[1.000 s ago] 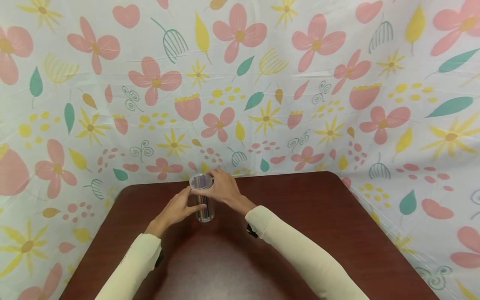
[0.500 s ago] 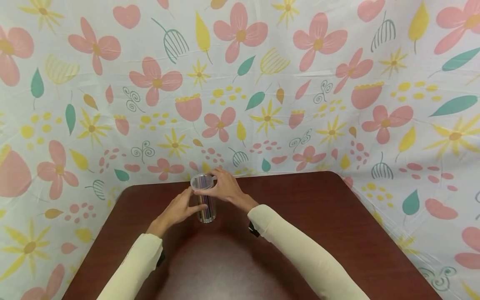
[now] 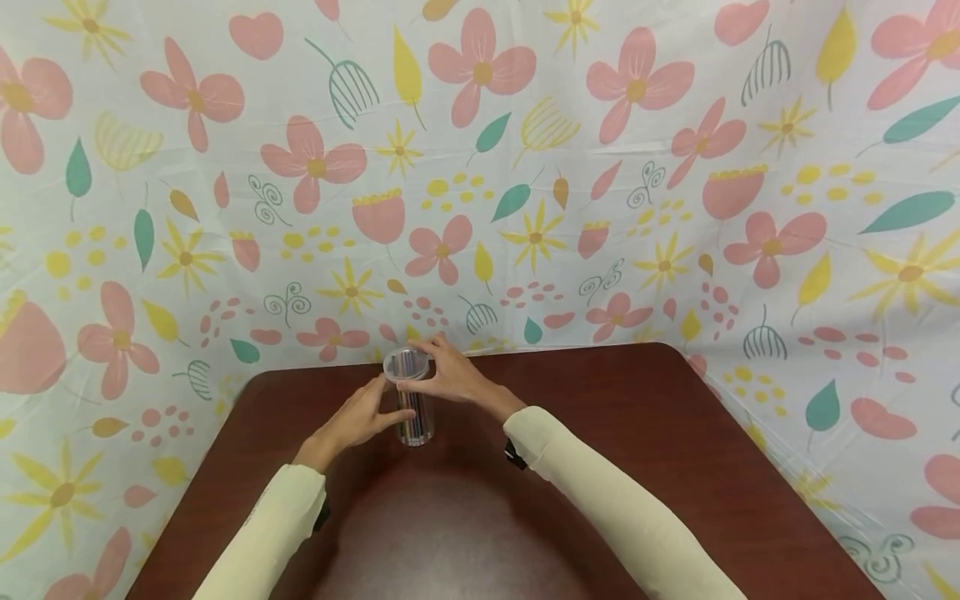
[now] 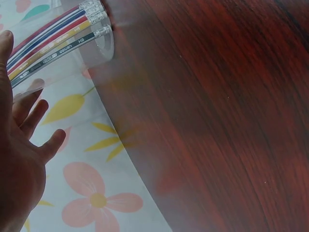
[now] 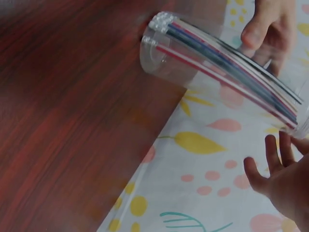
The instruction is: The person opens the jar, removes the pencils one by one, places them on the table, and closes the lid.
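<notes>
Left arm (image 3: 258, 533) stretches from the near left, right arm (image 3: 622, 512) slants from the near right, and here the left hand (image 3: 356, 418) grips low, thumb (image 3: 397, 417) pointing right, while the right hand (image 3: 456, 377) pinches higher and farther, its little finger (image 5: 254, 178) spread

Pencils (image 4: 58, 43) in jar (image 4: 79, 57), apparently on table (image 3: 600, 433), patterned cloth (image 3: 480, 192) behind.

Clear cylinder (image 5: 176, 70), pencils (image 5: 231, 65) inside, slants 12 to 3 o'clock. Left hand (image 5: 271, 29) grips it, 2 o'clock; right hand (image 5: 287, 186), 4 o'clock, at its end.
</notes>
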{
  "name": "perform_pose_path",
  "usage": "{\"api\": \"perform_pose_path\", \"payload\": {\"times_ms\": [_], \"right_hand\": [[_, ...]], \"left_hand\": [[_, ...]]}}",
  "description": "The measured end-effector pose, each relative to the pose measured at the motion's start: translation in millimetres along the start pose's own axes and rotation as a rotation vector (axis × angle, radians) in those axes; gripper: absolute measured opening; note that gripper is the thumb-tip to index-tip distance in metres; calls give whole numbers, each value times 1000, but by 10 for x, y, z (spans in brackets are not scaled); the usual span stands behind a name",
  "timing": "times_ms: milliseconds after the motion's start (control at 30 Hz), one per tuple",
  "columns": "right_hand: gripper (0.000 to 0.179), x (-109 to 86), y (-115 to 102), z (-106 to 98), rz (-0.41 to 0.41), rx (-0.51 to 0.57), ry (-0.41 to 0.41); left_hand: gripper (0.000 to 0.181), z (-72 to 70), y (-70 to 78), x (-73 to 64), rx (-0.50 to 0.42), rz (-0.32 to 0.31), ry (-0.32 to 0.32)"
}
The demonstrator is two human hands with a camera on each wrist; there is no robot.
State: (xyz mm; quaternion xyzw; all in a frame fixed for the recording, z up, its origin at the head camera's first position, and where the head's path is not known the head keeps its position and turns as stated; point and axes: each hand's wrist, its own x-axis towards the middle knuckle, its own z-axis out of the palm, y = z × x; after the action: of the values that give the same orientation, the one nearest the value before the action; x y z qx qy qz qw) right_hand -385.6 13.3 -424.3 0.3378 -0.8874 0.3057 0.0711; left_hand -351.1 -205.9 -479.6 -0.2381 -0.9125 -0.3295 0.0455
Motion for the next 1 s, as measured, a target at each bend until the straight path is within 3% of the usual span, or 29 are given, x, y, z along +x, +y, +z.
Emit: {"api": "perform_pose_path", "payload": {"times_ms": [133, 300, 533, 767, 1000], "right_hand": [[95, -37, -49, 9, 44, -40, 89], [86, -76, -85, 49, 67, -93, 228], [73, -93, -128, 72, 46, -125, 301], [70, -103, -112, 57, 3, -119, 254], [62, -103, -131, 42, -7, -107, 176]], "left_hand": [[92, -13, 12, 12, 6, 6, 1], [92, -14, 6, 7, 4, 15, -2], [93, -4, -10, -5, 5, 26, 6], [93, -2, 2, -14, 20, -13, 5], [90, -9, 5, 2, 4, 17, 1]]}}
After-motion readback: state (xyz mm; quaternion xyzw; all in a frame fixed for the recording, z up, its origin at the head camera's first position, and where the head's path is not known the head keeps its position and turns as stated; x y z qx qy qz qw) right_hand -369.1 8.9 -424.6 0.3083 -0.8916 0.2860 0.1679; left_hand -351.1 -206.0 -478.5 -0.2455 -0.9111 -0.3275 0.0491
